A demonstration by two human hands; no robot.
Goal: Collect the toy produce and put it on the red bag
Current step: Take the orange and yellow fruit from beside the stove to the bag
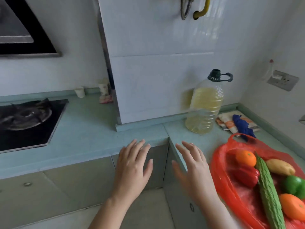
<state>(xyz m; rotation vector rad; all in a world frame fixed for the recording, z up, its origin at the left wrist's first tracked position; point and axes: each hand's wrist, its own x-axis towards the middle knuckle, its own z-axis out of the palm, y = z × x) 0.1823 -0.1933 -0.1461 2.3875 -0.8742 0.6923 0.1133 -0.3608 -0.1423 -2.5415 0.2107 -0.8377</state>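
Note:
A red plastic bag (219, 164) lies flat on the counter at the lower right. On it rest an orange (245, 158), a potato (279, 166), a red pepper (247, 176), a long green bitter gourd (268, 192), a green pepper (294, 186) and a second orange (291, 206). My left hand (132, 169) and my right hand (193, 169) hover side by side in front of the counter's inner corner, left of the bag. Both have their fingers spread and hold nothing.
A large bottle of yellow oil (204, 104) stands behind the bag, with a folded cloth (228, 123) and a blue rag (241, 125) beside it. A gas stove (28, 118) sits at the left. Cups (80, 91) stand by the wall. The teal counter (92, 129) wraps an L-shaped corner.

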